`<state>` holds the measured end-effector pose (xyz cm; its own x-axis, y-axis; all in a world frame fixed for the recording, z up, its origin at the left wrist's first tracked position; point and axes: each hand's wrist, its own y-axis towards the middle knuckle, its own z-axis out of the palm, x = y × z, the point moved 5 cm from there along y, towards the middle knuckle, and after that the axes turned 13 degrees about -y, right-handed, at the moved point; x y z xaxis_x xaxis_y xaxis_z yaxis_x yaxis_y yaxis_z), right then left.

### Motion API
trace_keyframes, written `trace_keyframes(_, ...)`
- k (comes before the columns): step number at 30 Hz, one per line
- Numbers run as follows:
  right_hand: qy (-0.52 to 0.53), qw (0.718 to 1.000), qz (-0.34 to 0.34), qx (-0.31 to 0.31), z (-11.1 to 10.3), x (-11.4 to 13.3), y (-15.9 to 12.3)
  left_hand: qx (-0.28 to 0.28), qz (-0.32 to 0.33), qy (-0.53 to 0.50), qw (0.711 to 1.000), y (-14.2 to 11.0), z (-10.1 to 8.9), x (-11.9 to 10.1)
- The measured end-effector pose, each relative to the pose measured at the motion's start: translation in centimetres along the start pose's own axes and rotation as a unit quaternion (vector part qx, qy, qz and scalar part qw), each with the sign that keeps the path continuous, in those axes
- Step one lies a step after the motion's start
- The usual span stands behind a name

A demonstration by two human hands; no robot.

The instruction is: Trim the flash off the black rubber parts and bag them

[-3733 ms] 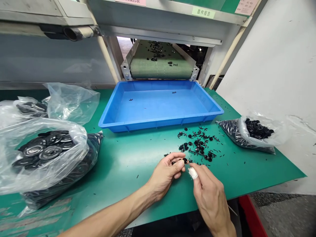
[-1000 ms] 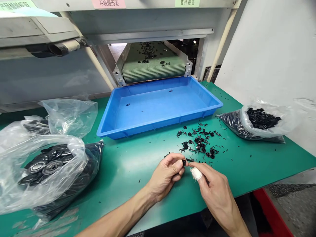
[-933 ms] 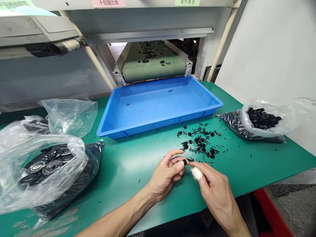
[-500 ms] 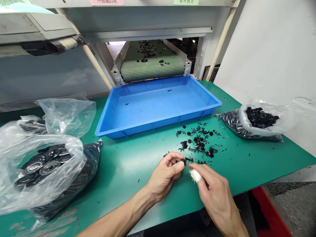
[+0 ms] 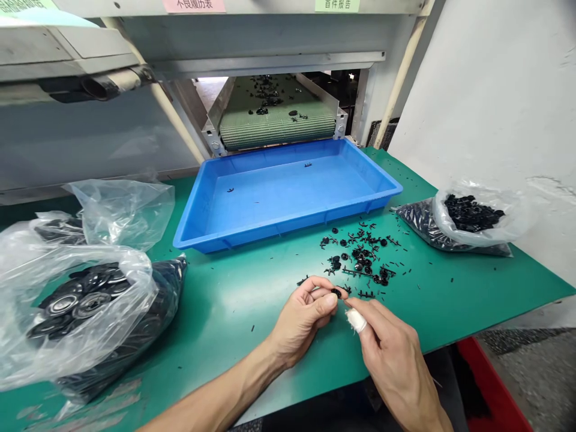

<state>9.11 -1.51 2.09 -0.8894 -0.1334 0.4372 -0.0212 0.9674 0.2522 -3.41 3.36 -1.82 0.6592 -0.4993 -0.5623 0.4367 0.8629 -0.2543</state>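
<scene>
My left hand [image 5: 306,321] is closed, pinching a small round black plastic part [image 5: 336,293] between thumb and fingers just above the green table. Close on its right is my right hand [image 5: 389,345], with a white wrap [image 5: 357,320] round the thumb. Its index fingertip reaches up to the held part, and thumb and index tips come close together; what they grip, if anything, is too small to make out. Behind the hands lies a loose scatter of black plastic pieces [image 5: 366,258], some round, others like branched sprues.
A blue tray [image 5: 288,228] holding a few black bits stands below a green conveyor belt [image 5: 279,126] carrying more pieces. Clear bags of black parts sit at left, a large open bag [image 5: 135,324], and at right, a smaller bag [image 5: 477,240]. The green table [image 5: 216,312] has stray slivers.
The round black part now shows more plainly at my left fingertips, and the right index fingertip is nearer to it. Otherwise the hands have barely moved.
</scene>
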Motion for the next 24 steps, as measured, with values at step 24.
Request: trace_keyframes(24, -0.049, 0.998, 0.023, -0.033, 1.7, 1.9, 1.1, -0.104, 0.049, 0.120, 0.986, -0.2, -0.8, -0.1)
